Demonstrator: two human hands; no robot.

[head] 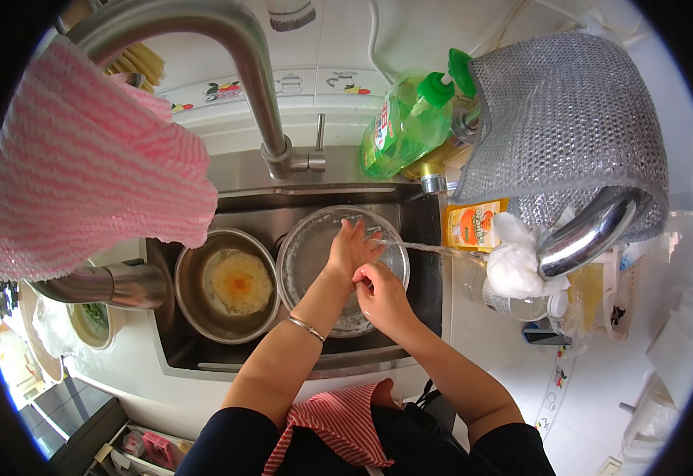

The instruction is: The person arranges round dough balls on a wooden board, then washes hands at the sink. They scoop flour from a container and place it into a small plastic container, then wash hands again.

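My left hand (pixel 355 247) is over a clear round bowl (pixel 305 244) in the sink, palm up and fingers apart. A thin stream of water (pixel 427 247) reaches its fingers from the right. My right hand (pixel 382 294) is curled against the left wrist, thumb and forefinger together; nothing shows in it. The bowl seems to hold cloudy water. Left of it in the sink (pixel 424 220) stands a steel pot (pixel 189 297) with pale, grainy matter (pixel 242 297), orange-yellow at its middle. A metal bangle (pixel 306 327) circles my left forearm.
A steel faucet (pixel 257 77) arches up left, draped with a pink striped cloth (pixel 97 172). At right, a chrome tap (pixel 590 232) carries a grey mesh cloth (pixel 566 113) and a white wrap (pixel 513 262). A green pump bottle (pixel 406 131) and an orange-labelled package (pixel 474 223) stand near the sink.
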